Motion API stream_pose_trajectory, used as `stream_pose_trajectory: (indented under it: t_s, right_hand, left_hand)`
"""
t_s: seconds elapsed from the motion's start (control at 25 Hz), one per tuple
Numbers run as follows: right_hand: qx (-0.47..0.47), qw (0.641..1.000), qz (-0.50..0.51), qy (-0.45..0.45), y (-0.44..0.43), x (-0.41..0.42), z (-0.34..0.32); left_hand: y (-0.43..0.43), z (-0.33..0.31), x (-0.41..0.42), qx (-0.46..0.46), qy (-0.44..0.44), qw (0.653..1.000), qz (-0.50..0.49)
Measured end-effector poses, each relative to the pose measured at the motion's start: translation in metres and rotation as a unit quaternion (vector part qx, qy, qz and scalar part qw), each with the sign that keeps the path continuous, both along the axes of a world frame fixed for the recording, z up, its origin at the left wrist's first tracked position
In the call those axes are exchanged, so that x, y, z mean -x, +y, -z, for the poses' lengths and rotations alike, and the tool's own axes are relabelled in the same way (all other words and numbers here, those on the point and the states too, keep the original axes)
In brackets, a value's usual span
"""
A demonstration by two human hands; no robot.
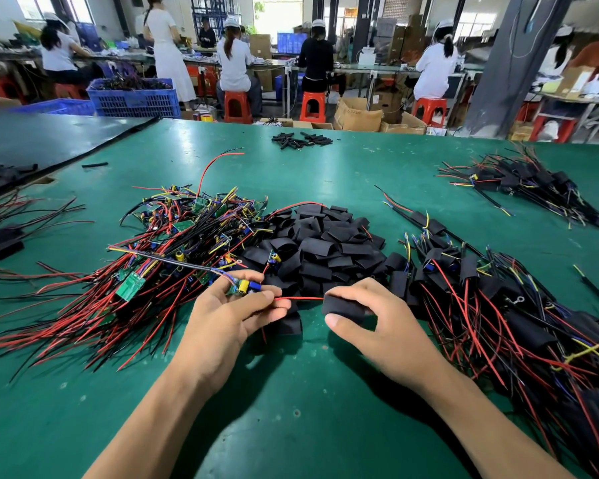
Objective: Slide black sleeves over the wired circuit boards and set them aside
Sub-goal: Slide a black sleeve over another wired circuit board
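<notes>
My left hand [229, 316] pinches a small wired circuit board [243, 286] with a yellow and a blue part on it. A red wire [300, 298] runs from that board into a black sleeve [343, 307], which my right hand [377, 323] grips between thumb and fingers. A tangle of bare wired boards [173, 247] lies to the left. A heap of loose black sleeves [322, 247] lies just beyond my hands. Sleeved boards [505, 316] are piled at the right.
All of it rests on a green table [291, 409]. A second heap of sleeved boards [526, 184] lies far right, short black tubes [300, 139] at the back, more wires at the left edge [4, 233]. Seated workers, red stools and blue crates [134, 96] fill the background.
</notes>
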State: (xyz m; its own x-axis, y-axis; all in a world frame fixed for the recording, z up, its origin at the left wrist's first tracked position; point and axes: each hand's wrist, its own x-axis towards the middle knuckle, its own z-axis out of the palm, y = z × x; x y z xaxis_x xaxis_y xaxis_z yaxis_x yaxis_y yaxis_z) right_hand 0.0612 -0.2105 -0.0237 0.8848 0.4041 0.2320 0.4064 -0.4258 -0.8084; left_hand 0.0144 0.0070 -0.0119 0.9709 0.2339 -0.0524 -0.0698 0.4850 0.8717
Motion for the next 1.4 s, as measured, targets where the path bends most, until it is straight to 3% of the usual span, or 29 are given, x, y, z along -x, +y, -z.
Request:
stream_pose_trajectory:
  t_s: [0.12,0.24,0.36,0.6,0.76,1.2,1.4]
  right_hand:
    - [0.111,0.988,-0.003,-0.110,0.002,0.001,0.000]
    - [0.142,0.979,-0.002,-0.146,0.003,0.003,0.000]
    - [0.106,0.986,0.038,-0.123,0.003,0.003,0.001]
    - [0.058,0.994,0.048,-0.084,0.010,0.008,0.005]
    - [0.016,0.998,0.036,-0.053,0.014,0.010,0.008]
    - [-0.066,0.996,0.048,-0.039,0.017,0.015,0.007]
    - [-0.077,0.995,0.036,-0.052,0.016,0.016,0.005]
  left_hand:
    - [0.001,-0.002,0.000,0.047,0.000,0.998,0.032]
    - [0.000,-0.001,0.001,0.064,0.004,0.996,0.067]
    - [-0.005,0.002,0.001,0.058,0.003,0.994,0.091]
    - [-0.018,0.009,0.005,-0.128,0.004,0.985,0.113]
    - [-0.015,0.006,0.004,-0.113,0.007,0.991,0.074]
    - [-0.011,0.001,0.005,-0.070,0.012,0.993,0.100]
    - [-0.011,0.003,0.005,-0.091,0.017,0.988,0.123]
